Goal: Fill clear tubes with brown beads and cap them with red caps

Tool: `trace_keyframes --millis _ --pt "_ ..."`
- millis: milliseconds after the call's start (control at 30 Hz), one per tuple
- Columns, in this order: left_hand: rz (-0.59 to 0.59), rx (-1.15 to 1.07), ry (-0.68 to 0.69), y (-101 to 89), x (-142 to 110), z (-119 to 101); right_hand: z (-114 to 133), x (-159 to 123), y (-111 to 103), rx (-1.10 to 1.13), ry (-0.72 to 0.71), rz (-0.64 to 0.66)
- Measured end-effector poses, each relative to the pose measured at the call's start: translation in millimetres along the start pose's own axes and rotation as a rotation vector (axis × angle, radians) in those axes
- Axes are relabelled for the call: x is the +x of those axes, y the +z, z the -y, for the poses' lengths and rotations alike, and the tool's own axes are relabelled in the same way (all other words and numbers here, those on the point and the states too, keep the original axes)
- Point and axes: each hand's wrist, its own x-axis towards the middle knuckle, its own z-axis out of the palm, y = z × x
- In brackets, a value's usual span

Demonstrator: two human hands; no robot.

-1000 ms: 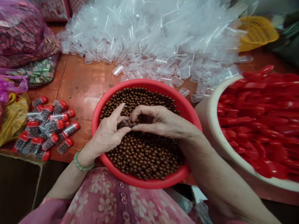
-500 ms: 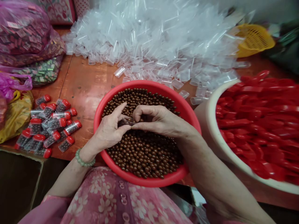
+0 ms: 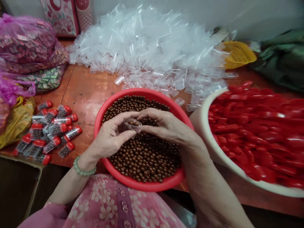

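Note:
My left hand point(image 3: 114, 134) is closed around a small clear plastic container point(image 3: 131, 125), with brown balls visible at its open mouth. My right hand point(image 3: 161, 125) meets it from the other side, its thumb and curled fingers at the container's rim. Both hands are over a red basin point(image 3: 181, 124) filled with shiny brown balls point(image 3: 144, 161). Far left on the table lies a pile of filled containers with red caps point(image 3: 57, 129).
Beyond the basin, empty clear containers point(image 3: 142, 47) are heaped high. At right stands a white tub point(image 3: 206, 133) full of red caps point(image 3: 261, 133). Purple bags point(image 3: 26, 44), a yellow bag point(image 3: 19, 120) and a yellow basket point(image 3: 239, 53) rest on the wooden table point(image 3: 83, 85).
The container's mouth has tipped up into view between my hands, showing the balls inside. My left index finger has lowered towards my right hand. The camera view has tilted up and turned slightly right.

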Motion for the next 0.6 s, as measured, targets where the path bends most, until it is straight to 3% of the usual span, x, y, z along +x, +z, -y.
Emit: trace_keyframes --millis 133,267,333,433,533,600 --pt "-0.009 0.114 0.009 3.3 -1.1 -10.2 5.7 -16.6 -4.5 -0.011 0.039 -0.139" --pt "-0.034 0.17 0.03 -4.2 5.5 -11.7 12.4 -50.2 -23.9 -0.127 0.065 -0.282" --pt "0.025 0.189 0.006 -7.4 7.7 -9.1 10.6 -73.0 -40.4 -0.208 0.141 -0.449" --pt "0.068 0.206 -0.023 -8.9 9.5 -3.6 -7.7 -103.3 -68.5 -0.462 0.367 -0.69" --pt "0.036 0.208 -0.064 -5.1 12.6 -0.2 -41.0 -117.7 -88.2 -0.605 0.555 -0.658" --pt "0.029 0.146 -0.091 -0.5 14.9 -0.1 -62.2 -118.9 -91.9 -0.644 0.575 -0.574"
